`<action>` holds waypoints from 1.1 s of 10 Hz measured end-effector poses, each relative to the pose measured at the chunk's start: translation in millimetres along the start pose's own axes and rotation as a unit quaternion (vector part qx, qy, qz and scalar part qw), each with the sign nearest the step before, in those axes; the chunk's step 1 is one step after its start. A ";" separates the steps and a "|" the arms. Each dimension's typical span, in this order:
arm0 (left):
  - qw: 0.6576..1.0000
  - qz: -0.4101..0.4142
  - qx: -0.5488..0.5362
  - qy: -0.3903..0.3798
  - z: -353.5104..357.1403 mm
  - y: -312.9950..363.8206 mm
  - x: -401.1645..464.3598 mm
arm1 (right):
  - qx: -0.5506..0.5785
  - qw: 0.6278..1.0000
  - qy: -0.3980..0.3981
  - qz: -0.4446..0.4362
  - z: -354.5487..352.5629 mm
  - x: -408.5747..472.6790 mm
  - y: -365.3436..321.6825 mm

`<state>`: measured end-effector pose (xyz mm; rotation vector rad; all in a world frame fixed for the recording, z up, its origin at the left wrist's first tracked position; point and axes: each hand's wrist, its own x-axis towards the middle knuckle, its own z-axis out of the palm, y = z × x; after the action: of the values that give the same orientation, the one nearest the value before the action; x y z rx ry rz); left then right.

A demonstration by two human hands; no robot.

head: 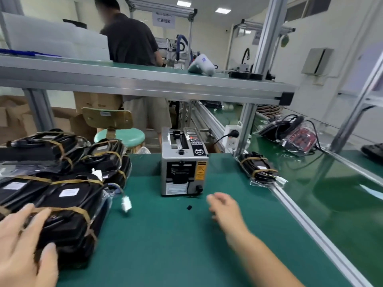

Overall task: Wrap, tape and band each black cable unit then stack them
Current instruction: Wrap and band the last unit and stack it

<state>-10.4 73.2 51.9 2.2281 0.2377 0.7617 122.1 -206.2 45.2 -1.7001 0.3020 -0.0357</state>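
Green matting covers the work table (165,245), and a silver shelf runs across above it. On the left side sits a pile of black cable units (62,162), each one in clear wrap with tan bands around it. The person's left hand (22,245) lies on the nearest unit (70,220), fingers spread flat over its top and thumb down its front edge. It looks like this one is done and is being set on the stack.

The right hand (223,206) hangs over the mat, holding nothing. Its fingers look loose, but it is blurry, so the exact shape is hard to tell. It is near the grey tape machine (183,162) in the middle of the table.

One more banded unit (259,169) lies by the rail on the right, and loose cables in plastic (290,133) wait farther back. The next move is likely to fetch a fresh unit to wrap, which calls for a reach well to the right.
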 end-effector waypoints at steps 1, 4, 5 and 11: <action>0.977 0.215 0.013 0.002 42.0 42.2 -4.4 | 0.114 0.978 0.161 0.066 -71.3 70.4 -3.9; 0.977 0.125 0.044 -0.167 120.1 45.6 -16.8 | 0.254 0.925 0.206 0.195 -129.5 168.0 -8.9; 0.978 0.096 0.049 -0.180 126.2 37.1 -14.3 | 0.298 0.912 0.202 0.195 -126.1 193.2 -14.6; 0.967 0.166 -0.013 -0.192 135.8 23.3 -10.4 | 0.185 0.931 0.314 0.030 -163.9 114.8 -40.2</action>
<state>59.8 -29.0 -9.0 2.3641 -0.3423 0.4791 207.9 -385.2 92.8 -1.2623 0.7729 -0.5665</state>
